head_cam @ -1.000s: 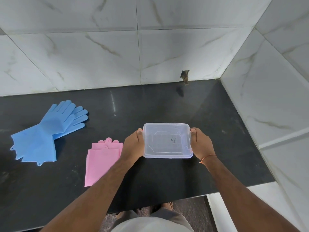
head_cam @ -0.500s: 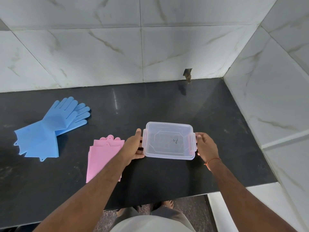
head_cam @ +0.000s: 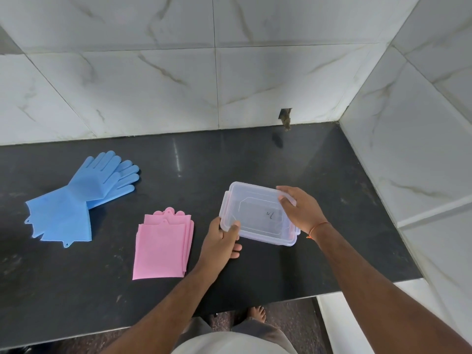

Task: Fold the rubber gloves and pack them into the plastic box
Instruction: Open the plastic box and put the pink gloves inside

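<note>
The clear lidded plastic box (head_cam: 258, 213) is gripped at its near-left corner by the left hand (head_cam: 221, 241), while its far-right lid edge is pinched by the right hand (head_cam: 300, 209). Pink gloves (head_cam: 162, 247) lie folded just left; blue gloves (head_cam: 74, 200) (far left) remain unfolded, nothing packed.

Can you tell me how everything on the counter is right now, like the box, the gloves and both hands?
plastic box: lid on, held by both hands, tilted.
pink gloves: folded flat, stacked on the counter.
blue gloves: unfolded, one lying over the other.
left hand: grip on the box's near-left corner.
right hand: fingers on the lid's far-right edge.
</note>
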Demonstrator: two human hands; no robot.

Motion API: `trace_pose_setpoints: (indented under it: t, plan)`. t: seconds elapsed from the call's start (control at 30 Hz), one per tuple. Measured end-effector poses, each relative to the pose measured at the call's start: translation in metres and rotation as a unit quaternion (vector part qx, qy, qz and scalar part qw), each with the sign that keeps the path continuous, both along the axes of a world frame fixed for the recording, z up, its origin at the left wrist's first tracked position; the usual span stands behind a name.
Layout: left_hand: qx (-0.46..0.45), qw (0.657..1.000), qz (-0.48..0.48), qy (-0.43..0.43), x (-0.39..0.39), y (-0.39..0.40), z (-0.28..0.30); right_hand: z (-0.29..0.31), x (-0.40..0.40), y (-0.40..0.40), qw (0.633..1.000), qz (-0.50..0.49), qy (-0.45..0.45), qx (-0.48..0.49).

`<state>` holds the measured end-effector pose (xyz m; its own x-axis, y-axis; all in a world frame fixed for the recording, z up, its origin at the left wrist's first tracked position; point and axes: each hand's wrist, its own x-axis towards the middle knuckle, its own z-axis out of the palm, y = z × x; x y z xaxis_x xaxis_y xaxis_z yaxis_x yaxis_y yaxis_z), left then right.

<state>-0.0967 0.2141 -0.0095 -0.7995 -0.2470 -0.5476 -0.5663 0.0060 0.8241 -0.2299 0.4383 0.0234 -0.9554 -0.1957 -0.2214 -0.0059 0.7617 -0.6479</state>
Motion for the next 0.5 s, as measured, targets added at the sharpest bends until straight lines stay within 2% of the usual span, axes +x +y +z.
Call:
trace_pose_setpoints:
  t: [0.23,0.5]
  plan:
    - [0.048,0.996,0.063,0.040,-0.043,0.015,0.018,-0.001,0.031,0.030,0.997,-0.073,-0.019,0.007]
    - [0.001,0.998,0.058,0.029,-0.037,0.038,0.017,0.003,0.047,0.049,0.985,-0.143,-0.068,-0.073]
